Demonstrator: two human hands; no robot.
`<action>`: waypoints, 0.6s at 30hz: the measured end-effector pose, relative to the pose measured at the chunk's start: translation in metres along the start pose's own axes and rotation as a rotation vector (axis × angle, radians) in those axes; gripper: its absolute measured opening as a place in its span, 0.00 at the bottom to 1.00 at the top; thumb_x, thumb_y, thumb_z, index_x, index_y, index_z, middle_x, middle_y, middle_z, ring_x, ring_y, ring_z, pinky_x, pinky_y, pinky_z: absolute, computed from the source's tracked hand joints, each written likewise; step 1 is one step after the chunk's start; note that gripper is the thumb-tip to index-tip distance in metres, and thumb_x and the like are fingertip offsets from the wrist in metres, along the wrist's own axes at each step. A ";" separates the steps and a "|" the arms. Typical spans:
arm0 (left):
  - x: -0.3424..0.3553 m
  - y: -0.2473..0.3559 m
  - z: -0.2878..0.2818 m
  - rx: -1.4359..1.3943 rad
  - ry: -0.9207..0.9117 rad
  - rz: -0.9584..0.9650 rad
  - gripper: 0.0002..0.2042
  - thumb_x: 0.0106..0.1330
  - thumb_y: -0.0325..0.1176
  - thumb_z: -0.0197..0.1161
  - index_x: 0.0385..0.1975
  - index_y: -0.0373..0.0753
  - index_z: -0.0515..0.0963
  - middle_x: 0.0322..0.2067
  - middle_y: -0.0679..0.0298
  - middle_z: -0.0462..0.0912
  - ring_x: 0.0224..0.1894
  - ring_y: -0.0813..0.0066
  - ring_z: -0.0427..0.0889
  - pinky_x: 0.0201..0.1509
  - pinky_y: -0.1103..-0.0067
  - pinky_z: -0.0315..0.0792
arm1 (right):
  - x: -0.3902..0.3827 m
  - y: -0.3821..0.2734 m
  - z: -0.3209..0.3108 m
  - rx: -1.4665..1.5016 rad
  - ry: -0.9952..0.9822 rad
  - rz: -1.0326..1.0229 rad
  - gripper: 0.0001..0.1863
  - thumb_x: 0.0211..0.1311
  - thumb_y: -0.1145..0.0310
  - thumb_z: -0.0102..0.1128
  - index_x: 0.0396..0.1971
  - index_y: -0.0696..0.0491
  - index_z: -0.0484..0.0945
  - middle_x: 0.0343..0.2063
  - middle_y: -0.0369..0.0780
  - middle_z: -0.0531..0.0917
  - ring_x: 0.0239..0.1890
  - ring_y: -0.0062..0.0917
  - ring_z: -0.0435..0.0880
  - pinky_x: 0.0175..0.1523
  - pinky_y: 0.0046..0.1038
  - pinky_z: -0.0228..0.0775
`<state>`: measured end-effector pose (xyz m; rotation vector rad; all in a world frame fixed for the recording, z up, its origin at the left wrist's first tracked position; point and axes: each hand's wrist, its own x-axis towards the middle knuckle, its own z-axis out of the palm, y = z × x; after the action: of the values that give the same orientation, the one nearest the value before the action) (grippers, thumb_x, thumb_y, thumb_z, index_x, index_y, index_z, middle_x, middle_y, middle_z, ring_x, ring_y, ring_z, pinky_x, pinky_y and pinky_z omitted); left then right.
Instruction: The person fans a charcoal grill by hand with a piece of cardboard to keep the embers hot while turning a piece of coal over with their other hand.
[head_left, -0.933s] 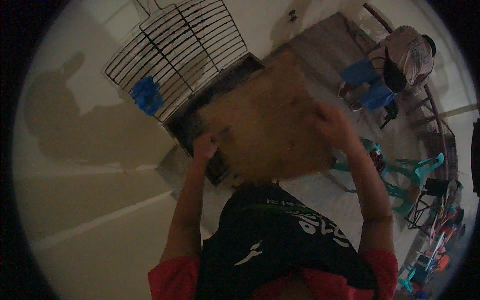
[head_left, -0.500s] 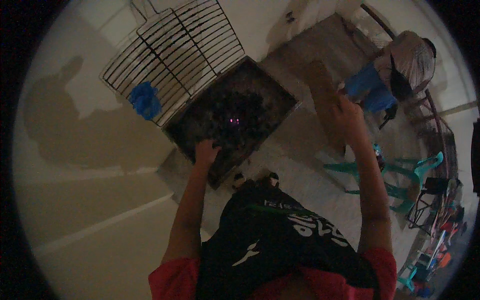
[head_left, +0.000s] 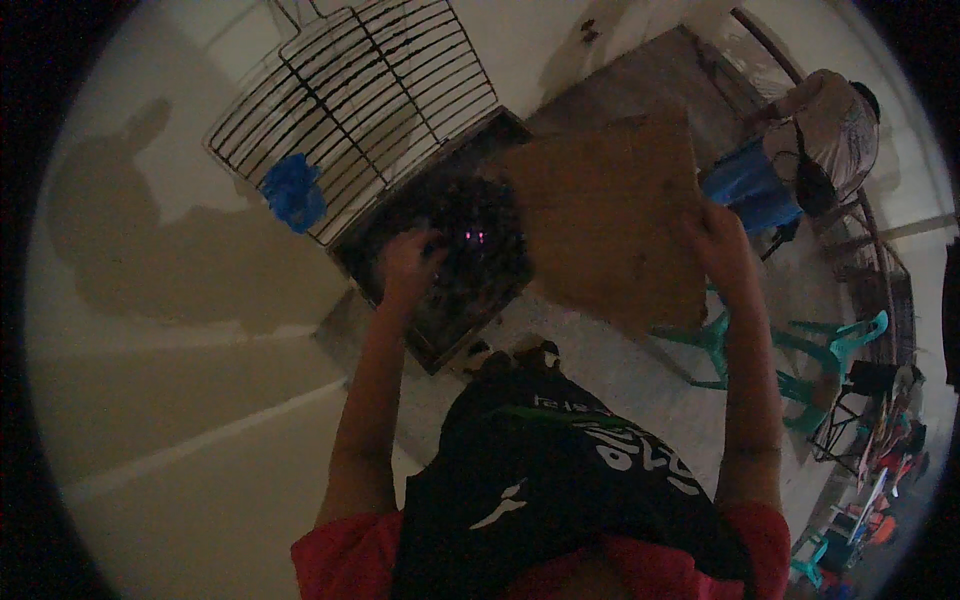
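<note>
My right hand (head_left: pixel 722 250) is closed on the edge of a brown cardboard sheet (head_left: pixel 610 220). The sheet's broad face shows, and its left edge overlaps the right side of a dark charcoal grill tray (head_left: pixel 435 350). Black charcoal (head_left: pixel 480 205) lies inside the tray, with small pinkish glowing spots near the middle. Over the tray's near left part is my left hand (head_left: pixel 408 268), thumb and fingers slightly apart, with nothing visible in it. Its fingertips are dim against the coals, and I cannot tell whether they touch them.
A wire grill rack (head_left: pixel 350 90) leans against the wall behind the tray, a blue crumpled bundle (head_left: pixel 293 193) at its lower left corner. Green plastic stools (head_left: pixel 835 340) stand at right. Farther off, a person (head_left: pixel 825 130) bends beside a blue item (head_left: pixel 750 185).
The cardboard has swung left and turned its broad face into view, now partly covering the tray. My left hand has moved a little farther in over the charcoal.
</note>
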<state>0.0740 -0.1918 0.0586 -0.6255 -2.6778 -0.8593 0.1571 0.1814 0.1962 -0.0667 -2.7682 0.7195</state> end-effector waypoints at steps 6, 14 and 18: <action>0.038 0.025 0.042 0.076 -0.169 0.161 0.13 0.41 0.32 0.63 0.30 0.42 0.75 0.32 0.62 0.74 0.39 0.63 0.70 0.43 0.70 0.63 | 0.000 -0.006 -0.016 -0.056 0.028 0.180 0.15 0.47 0.65 0.51 0.34 0.59 0.71 0.26 0.47 0.76 0.30 0.32 0.77 0.33 0.30 0.64; 0.034 -0.009 0.031 -0.057 0.060 0.012 0.13 0.43 0.31 0.62 0.32 0.41 0.74 0.33 0.61 0.74 0.39 0.62 0.70 0.45 0.70 0.62 | -0.017 -0.015 -0.029 0.093 0.084 0.209 0.15 0.48 0.66 0.52 0.34 0.59 0.71 0.24 0.46 0.77 0.29 0.25 0.75 0.34 0.28 0.65; 0.027 -0.066 0.005 -0.078 0.050 -0.290 0.12 0.46 0.32 0.60 0.33 0.39 0.73 0.33 0.57 0.74 0.38 0.60 0.72 0.44 0.71 0.64 | -0.022 -0.021 -0.017 0.240 -0.227 0.186 0.16 0.47 0.65 0.53 0.33 0.60 0.71 0.25 0.43 0.77 0.29 0.23 0.75 0.34 0.27 0.65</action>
<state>0.0186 -0.2283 0.0324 -0.2285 -2.7412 -1.0411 0.1838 0.1687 0.2146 -0.2074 -2.8894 1.1691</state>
